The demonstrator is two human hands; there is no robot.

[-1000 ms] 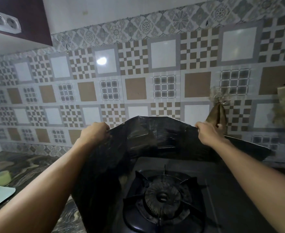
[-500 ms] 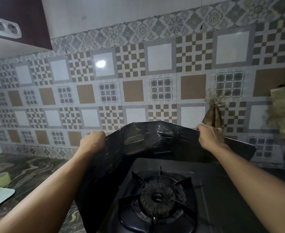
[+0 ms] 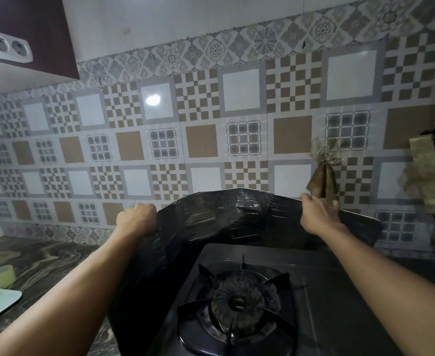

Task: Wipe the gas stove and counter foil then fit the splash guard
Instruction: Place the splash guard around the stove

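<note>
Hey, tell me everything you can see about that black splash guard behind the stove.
The black folding splash guard looks like thin, glossy, wrinkled sheet, creased into panels. It stands upright in a bent shape round the back and left side of the dark gas stove, in front of the patterned tiled wall. Its right panel angles out behind the right arm. The left hand grips its top edge at the left fold, and the right hand grips the top edge at the right fold.

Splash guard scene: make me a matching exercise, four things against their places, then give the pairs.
Things:
1. splash guard
2. burner
3. yellow-green cup
4. power strip

Places:
A. far left on the counter
B. up on the cabinet, top left
C. gripped at its top edge by left hand and right hand
D. on the stove, in front of the guard

Pairs: 1-C, 2-D, 3-A, 4-B
</note>
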